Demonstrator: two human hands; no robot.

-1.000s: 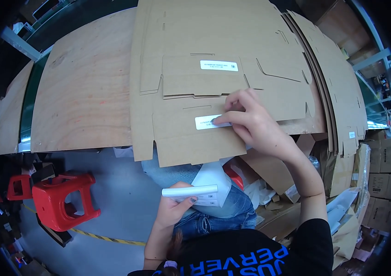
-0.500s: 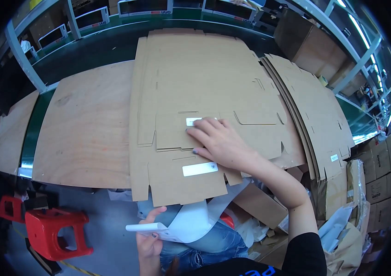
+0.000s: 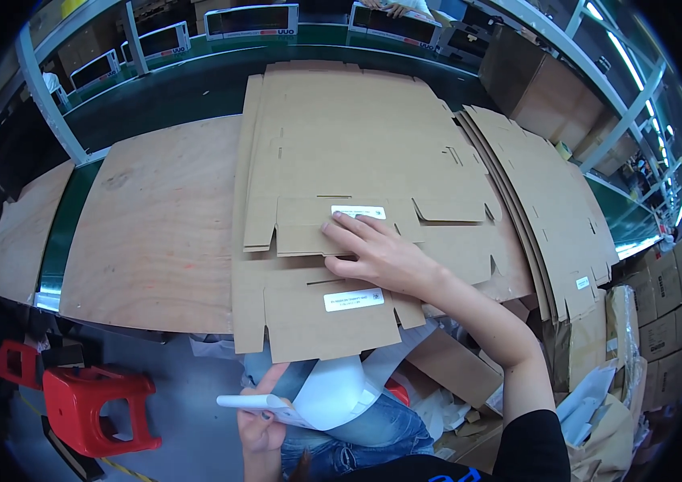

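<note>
Flat brown cardboard blanks point(image 3: 349, 136) lie stacked on the table, with slots and flaps cut into them. Over the upper blank's near flap, my right hand point(image 3: 385, 259) rests with its fingers apart, the fingertips at the lower edge of a white label point(image 3: 359, 212). A second white label point(image 3: 354, 300) is stuck on the flap closer to me. Below the table edge, my left hand point(image 3: 261, 434) is closed around a white strip of label paper point(image 3: 254, 401). More of the white paper point(image 3: 334, 395) hangs in a curve over my lap.
More cardboard blanks point(image 3: 530, 193) lean in a stack at the right. A bare plywood board point(image 3: 148, 233) is on the left. Red stools point(image 3: 100, 410) stand on the floor at lower left. Beyond the table runs a dark green conveyor point(image 3: 172, 100) with boxed goods point(image 3: 251, 22).
My right fingers have slid down off the upper label, which shows more fully. The view has shifted slightly, and my left hand still holds the label paper.
</note>
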